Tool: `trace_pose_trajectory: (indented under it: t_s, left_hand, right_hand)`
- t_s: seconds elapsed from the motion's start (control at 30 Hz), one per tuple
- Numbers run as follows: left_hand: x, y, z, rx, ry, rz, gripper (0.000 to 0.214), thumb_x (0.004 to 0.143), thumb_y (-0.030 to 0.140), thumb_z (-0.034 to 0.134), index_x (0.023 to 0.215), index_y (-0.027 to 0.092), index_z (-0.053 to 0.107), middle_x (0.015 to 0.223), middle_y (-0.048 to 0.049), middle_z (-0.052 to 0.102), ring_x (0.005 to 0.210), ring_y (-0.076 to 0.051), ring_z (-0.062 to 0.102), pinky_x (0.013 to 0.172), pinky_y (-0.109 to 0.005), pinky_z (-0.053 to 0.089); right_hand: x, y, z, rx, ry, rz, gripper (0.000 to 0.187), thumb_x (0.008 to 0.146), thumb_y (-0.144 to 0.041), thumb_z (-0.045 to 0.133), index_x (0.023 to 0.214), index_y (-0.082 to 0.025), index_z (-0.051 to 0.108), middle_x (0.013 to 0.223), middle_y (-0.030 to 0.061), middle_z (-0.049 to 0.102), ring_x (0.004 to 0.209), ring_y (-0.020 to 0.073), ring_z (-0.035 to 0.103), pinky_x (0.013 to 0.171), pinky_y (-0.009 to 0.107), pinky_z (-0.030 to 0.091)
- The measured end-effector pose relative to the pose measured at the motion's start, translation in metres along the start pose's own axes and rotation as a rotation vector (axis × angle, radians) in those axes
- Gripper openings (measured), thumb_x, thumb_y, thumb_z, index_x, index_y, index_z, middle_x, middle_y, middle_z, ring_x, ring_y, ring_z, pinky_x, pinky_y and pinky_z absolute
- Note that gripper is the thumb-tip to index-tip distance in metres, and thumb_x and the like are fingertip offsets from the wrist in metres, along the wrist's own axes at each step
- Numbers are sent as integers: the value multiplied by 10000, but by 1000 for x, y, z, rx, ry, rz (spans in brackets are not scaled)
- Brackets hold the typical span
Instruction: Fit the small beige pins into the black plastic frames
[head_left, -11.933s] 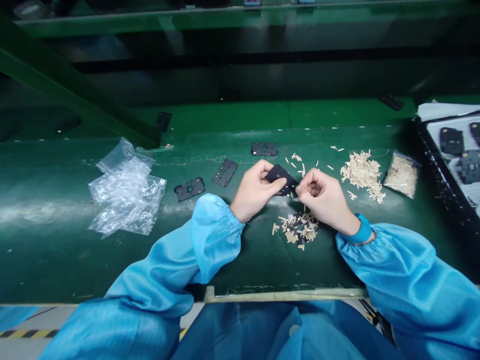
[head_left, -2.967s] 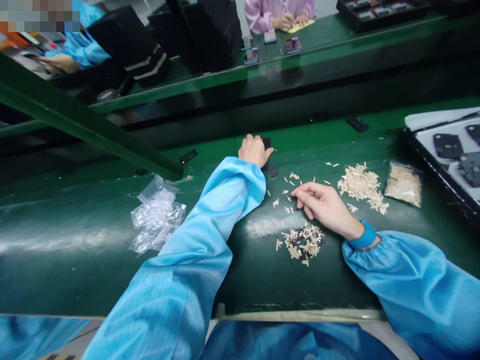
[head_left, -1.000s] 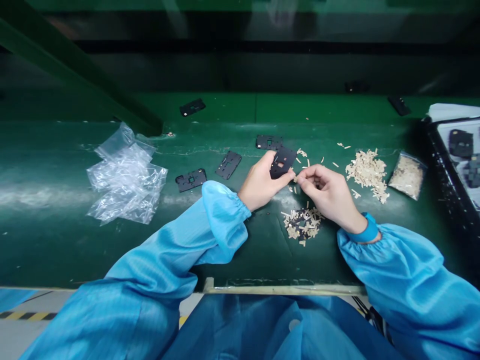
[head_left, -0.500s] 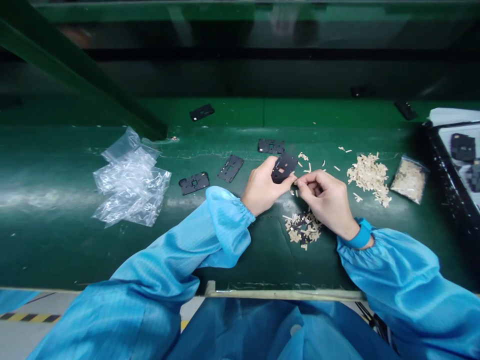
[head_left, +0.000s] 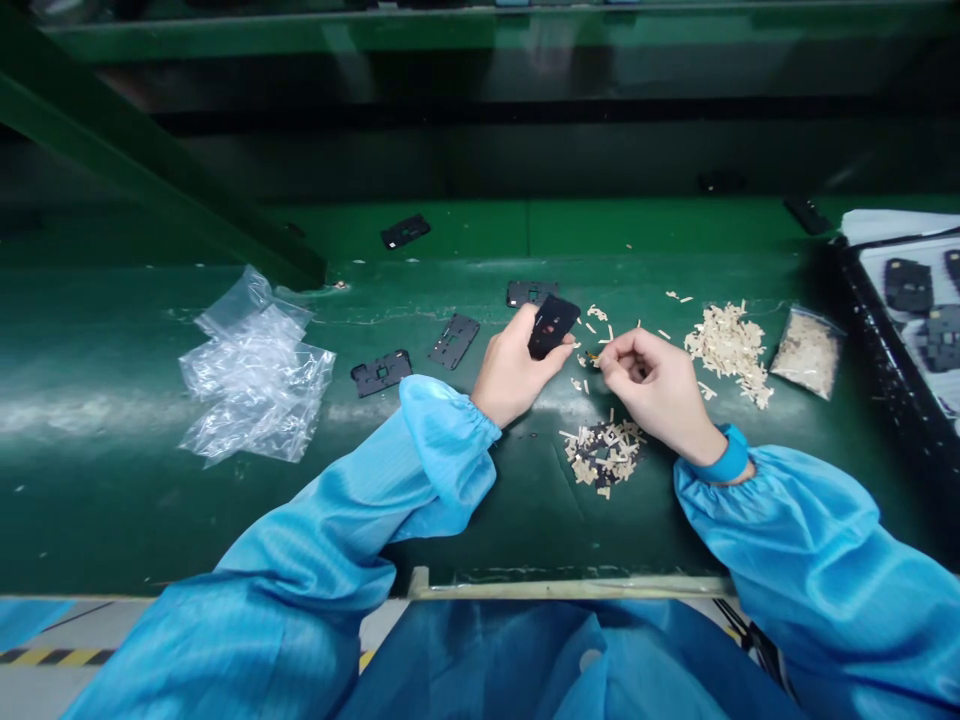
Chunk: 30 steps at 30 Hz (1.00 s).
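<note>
My left hand (head_left: 516,370) grips a black plastic frame piece (head_left: 553,326), tilted up off the bench, with the thumb along its lower edge. To its right, my right hand (head_left: 651,385) pinches a tiny thin strip (head_left: 593,357) between thumb and fingertips; the strip looks dark and yellowish, its kind too small to make out. A gap separates the strip from the frame piece. Below my hands lies a pile of small beige strips mixed with black bits (head_left: 604,452). Loose beige strips (head_left: 596,313) are scattered just beyond my fingers.
More black frame pieces (head_left: 454,341) lie left of and behind my hands. Clear plastic bags (head_left: 255,370) are heaped at left. At right are a beige strip pile (head_left: 726,345), a filled bag (head_left: 808,352) and a black-rimmed tray (head_left: 874,330). A green post (head_left: 172,170) slants at upper left.
My right hand has drawn away from the frame piece, with a thin strip now showing at its fingertips. My left hand has tilted the frame piece and shifted slightly left.
</note>
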<state>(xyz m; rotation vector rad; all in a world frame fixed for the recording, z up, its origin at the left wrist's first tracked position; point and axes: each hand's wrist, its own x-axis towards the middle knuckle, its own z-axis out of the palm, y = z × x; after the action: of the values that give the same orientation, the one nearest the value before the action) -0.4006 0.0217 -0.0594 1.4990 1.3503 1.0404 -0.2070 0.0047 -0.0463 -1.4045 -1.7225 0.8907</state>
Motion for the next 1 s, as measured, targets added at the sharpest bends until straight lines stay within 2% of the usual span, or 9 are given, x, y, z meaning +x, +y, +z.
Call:
trace_pose_trajectory:
  t_s: [0.07,0.13,0.23,0.37,0.5,0.67,0.83,1.0]
  left_hand:
    - [-1,1,-1,9,-28,59,303,825,203,730,1097,202,595,999,-28,763,937,-187,736,872,-319,567]
    - [-3,4,-2,24,-73,80,304,835,214,730,1106,213,593,1007,-20,768,965,-193,738,888,-313,553]
    - [-7,8,-2,161,-100,106,235,862,276,715,1059,226,598,942,-2,755,883,-186,733,772,-277,531]
    - [-10,8,-1,305,-64,136,202,866,315,696,1011,233,582,825,15,700,775,-177,703,662,-259,479]
    - [-10,7,-1,244,-47,126,201,870,323,673,1006,236,554,843,5,702,756,-173,697,653,-258,484]
    - [-11,8,-1,197,-51,114,223,867,327,676,1026,229,554,857,8,716,714,-143,684,644,-238,486]
    - [-13,8,0,216,-47,113,243,864,332,687,1049,230,567,869,11,729,720,-142,687,649,-239,488]
    - [-17,12,3,222,-26,98,209,860,304,688,1015,233,568,871,8,734,737,-153,693,676,-255,497]
  right_hand:
    - [0,-1,0,-57,-6,-51,69,830,-149,622,783,-200,622,652,-26,552,561,119,472,550,280,371]
    - [-1,-1,1,-110,-13,-101,90,809,-119,615,774,-203,614,668,-23,551,576,123,472,565,283,375]
    - [-1,-2,2,-178,-27,-174,115,806,-99,617,770,-207,602,675,-23,535,589,128,466,580,289,379]
    - [-3,-2,3,-241,0,-242,70,892,-158,612,845,-211,612,718,-12,531,613,139,472,601,299,400]
    - [-5,-4,3,-183,90,-148,28,921,-225,626,897,-211,624,747,-3,557,605,138,489,589,301,418]
    - [-7,-1,6,-34,-20,-10,132,945,-314,628,885,-203,670,670,-9,567,579,135,475,544,283,392]
    - [-8,2,9,71,-19,88,193,923,-380,656,886,-194,690,669,-1,594,570,134,486,540,281,403]
    - [-7,-2,13,177,-17,188,176,856,-363,686,817,-193,662,618,-21,557,522,115,444,495,268,347]
